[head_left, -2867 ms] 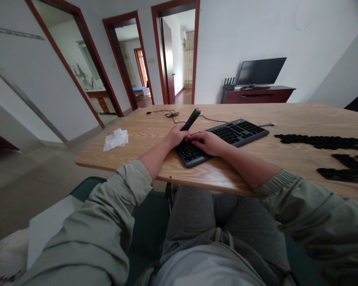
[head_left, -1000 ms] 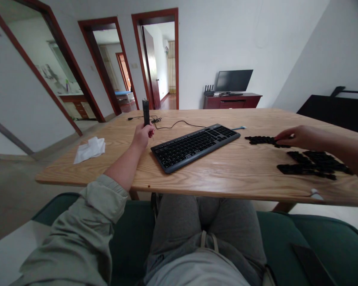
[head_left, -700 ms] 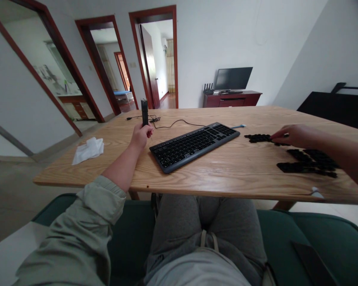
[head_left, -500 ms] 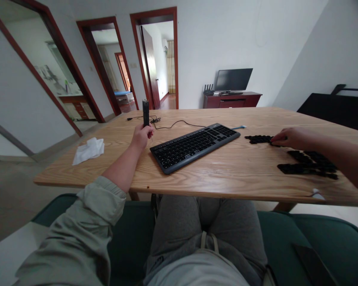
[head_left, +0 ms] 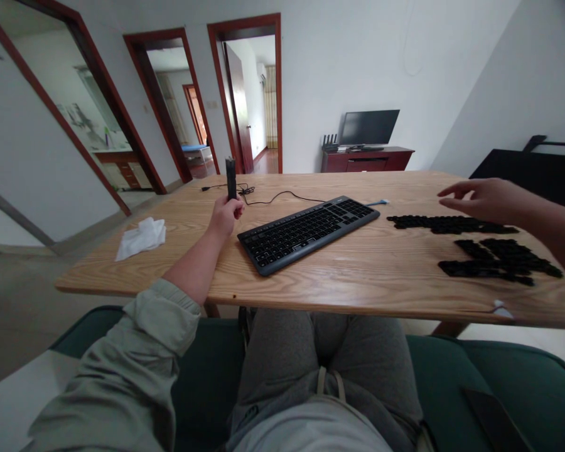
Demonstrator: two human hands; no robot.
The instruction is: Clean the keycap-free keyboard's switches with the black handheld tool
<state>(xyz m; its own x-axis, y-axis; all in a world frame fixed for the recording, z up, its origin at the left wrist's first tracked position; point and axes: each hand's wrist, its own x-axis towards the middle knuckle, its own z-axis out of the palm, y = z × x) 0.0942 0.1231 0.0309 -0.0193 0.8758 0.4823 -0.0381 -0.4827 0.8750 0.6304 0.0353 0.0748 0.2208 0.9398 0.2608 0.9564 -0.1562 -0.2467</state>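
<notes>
My left hand (head_left: 226,215) is closed around a slim black bar-shaped object (head_left: 231,179), held upright at the left end of the keyboard; its exact kind is unclear. The black keyboard (head_left: 311,232) lies at an angle on the wooden table, its cable (head_left: 282,193) running to the back left. Over the right side of the table hovers my right hand (head_left: 483,199), fingers apart and nothing visible in them. Below it lies a long row of loose black keycaps (head_left: 452,223). Nearer the front edge are more black keycaps (head_left: 499,258), bunched in uneven rows.
A crumpled white tissue (head_left: 141,238) rests at the table's left. By the keyboard's far right corner is a small blue item (head_left: 378,202). A small white scrap (head_left: 501,309) sits at the front right edge. On the green bench lies a dark flat object (head_left: 494,417).
My right hand has lifted off the row of keycaps, moved right and opened its fingers, uncovering more of the row. My left hand keeps the black object almost still.
</notes>
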